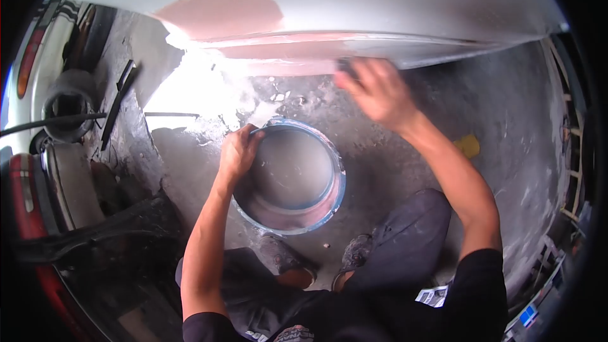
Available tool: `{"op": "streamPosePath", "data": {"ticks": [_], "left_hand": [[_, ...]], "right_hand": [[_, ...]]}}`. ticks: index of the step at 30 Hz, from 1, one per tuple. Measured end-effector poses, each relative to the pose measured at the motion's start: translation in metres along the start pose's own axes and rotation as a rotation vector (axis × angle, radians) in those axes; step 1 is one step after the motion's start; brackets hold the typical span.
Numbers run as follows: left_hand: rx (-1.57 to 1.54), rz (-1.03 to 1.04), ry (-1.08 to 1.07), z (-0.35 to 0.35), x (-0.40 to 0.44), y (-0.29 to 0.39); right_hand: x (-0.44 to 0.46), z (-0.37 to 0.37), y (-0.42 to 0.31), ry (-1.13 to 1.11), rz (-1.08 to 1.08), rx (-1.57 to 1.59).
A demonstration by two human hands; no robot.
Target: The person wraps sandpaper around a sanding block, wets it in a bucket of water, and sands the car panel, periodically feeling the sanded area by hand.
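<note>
Tail lights (25, 180): I see 2, red, at far left.
Left hand (238, 151): clamped on the rim of a blue bucket (341, 183).
Bucket: on the floor (396, 164) beyond 2 shoes (360, 250), holding cloudy liquid (294, 164).
Panel (380, 0): pale, pink-patched, across the top.
Right hand (382, 92): blurred, curled over a dark pad (346, 67) at the panel's lower edge; contact I cannot tell.
Yellow block (468, 145): on the floor, partly behind the right forearm (446, 158).
</note>
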State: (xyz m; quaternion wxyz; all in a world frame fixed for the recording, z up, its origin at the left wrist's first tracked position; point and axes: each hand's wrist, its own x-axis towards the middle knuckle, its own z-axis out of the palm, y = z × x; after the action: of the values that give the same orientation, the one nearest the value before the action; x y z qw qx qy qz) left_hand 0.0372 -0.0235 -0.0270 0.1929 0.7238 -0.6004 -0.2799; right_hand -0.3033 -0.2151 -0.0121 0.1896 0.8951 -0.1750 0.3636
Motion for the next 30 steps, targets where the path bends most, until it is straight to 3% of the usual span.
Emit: {"op": "streamPosePath", "data": {"ticks": [3,6,12,18,24,30], "left_hand": [[0.033,-0.089,-0.046,-0.001,0.001,0.003],[0.045,-0.032,-0.009,-0.001,0.000,0.004],[0.040,0.011,0.022,0.003,0.000,-0.006],[0.012,-0.010,-0.006,-0.001,-0.001,0.000],[0.029,-0.027,-0.002,-0.001,0.001,-0.005],[0.056,-0.019,0.000,-0.001,0.001,0.001]], "right_hand": [[0.007,0.016,-0.020,0.021,0.010,-0.031],[0.063,0.057,-0.070,0.001,-0.010,-0.015],[0.001,-0.004,0.000,0.018,0.015,-0.005],[0.078,0.058,-0.081,0.004,0.028,-0.028],[-0.001,-0.009,-0.005,-0.016,0.012,-0.032],[0.060,0.037,-0.064,-0.041,-0.017,0.054]]}}
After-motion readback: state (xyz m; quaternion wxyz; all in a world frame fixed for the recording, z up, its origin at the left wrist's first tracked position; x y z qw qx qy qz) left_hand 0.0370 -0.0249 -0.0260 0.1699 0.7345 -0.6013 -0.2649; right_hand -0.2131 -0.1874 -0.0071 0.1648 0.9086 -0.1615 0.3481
